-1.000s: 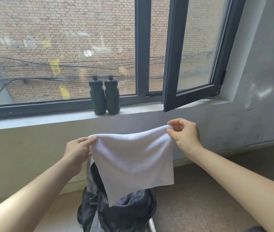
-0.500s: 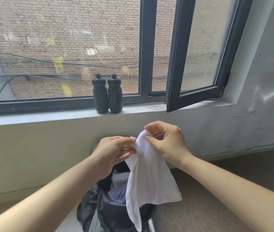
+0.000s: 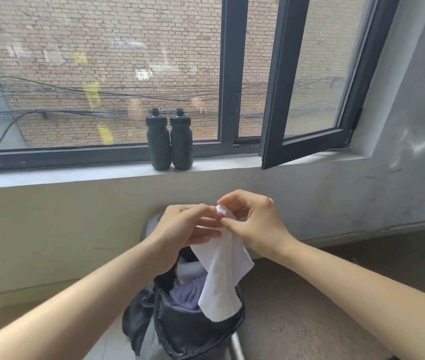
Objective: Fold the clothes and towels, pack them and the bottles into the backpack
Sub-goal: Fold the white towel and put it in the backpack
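1. Both hands now meet in front of the person, where a second ago they were held wide apart with the white towel [image 3: 222, 276] stretched flat between them. The towel now hangs doubled into a narrow fold.
2. The left hand [image 3: 184, 228] has its fingers curled in and pinches the towel's top edge. The right hand [image 3: 257, 224] pinches the same bunched top between thumb and forefinger, with its other fingers arched above. The two hands touch at the fingertips.
3. From that grip the towel drops straight down. Its lower end hangs over the open mouth of the backpack [image 3: 193, 332] and covers part of the right rim.
4. The dark backpack stands open on the floor [image 3: 310, 320], close to the wall beneath the window. Lilac and grey clothing [image 3: 186, 293] shows inside it, just left of the hanging towel.
5. A dark bottle [image 3: 158, 144] and its twin bottle [image 3: 181, 144] stand upright and touching, side by side on the window sill [image 3: 76, 175]. They are well apart from the backpack and higher than the hands.
6. To the right, a dark-framed sash [image 3: 279, 87] stands swung inward over the sill. A brick wall [image 3: 115, 48] crossed by cables [image 3: 50, 92] fills the view through the glass.
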Available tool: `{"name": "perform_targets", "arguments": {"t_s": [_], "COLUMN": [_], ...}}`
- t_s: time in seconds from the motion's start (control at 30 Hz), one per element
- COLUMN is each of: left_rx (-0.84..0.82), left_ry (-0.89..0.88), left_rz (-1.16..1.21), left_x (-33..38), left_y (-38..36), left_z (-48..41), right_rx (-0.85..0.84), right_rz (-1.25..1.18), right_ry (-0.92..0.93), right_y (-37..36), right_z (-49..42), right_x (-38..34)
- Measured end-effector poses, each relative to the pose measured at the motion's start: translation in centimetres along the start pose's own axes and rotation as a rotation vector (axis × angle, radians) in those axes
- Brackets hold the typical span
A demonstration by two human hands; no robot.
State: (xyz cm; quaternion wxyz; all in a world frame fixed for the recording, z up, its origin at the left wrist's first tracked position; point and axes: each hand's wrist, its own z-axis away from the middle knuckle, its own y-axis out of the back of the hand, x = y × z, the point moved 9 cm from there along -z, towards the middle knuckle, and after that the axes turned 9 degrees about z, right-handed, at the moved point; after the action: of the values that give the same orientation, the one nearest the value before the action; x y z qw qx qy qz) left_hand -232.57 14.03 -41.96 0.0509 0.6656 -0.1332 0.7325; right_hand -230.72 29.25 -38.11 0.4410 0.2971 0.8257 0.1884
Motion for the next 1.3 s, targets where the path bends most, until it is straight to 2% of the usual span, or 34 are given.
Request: {"name": "perform_targets", "arguments": {"t_s": [0.13,0.2,0.4,0.47,0.53,0.7,0.87,1.0,1.1,1.3], "left_rx": [0.148,0.141,-0.321,-0.388,-0.368,-0.229,-0.051,0.066,0.001,-0.287], "left_ry": [-0.211,-0.243,0.002,-0.010,-0.066,-0.178,-0.330,-0.649,-0.793,-0.627], "left_rz": [-0.094,-0.206,-0.593,-0.641,-0.617,-0.508,-0.372,-0.465,-0.629,-0.979], "left_x": [2.0,1.9,-4.3,-5.0,-4.5,-2.9,-0.7,2.4,3.8,-0.1], "left_y": [3.5,5.1,3.9,2.7,1.9,2.5,4.4,4.4,3.2,1.2], "left_z": [-0.6,-1.2,-1.5,-1.3,-1.4,-2.1,-2.7,-1.6,-1.1,-2.0], "right_rx": [0.018,-0.001,-0.035,-0.043,-0.056,-0.039,-0.050,-0.087,-0.112,-0.046], "right_rz": [-0.157,-0.239,-0.419,-0.460,-0.469,-0.424,-0.241,-0.078,-0.008,0.027], "right_ry": [-0.139,-0.187,-0.289,-0.304,-0.311,-0.314,-0.335,-0.262,-0.236,-0.179], "right_y": [0.7,0.9,1.3,1.1,1.0,1.5,1.8,1.6,1.4,2.1], "right_z": [-0.6,-0.6,-0.4,-0.4,-0.4,-0.3,-0.4,-0.6,-0.8,-0.9], "right_x": [1.9,2.6,4.2,4.4,4.6,5.3,6.7,6.5,6.4,5.6]}}
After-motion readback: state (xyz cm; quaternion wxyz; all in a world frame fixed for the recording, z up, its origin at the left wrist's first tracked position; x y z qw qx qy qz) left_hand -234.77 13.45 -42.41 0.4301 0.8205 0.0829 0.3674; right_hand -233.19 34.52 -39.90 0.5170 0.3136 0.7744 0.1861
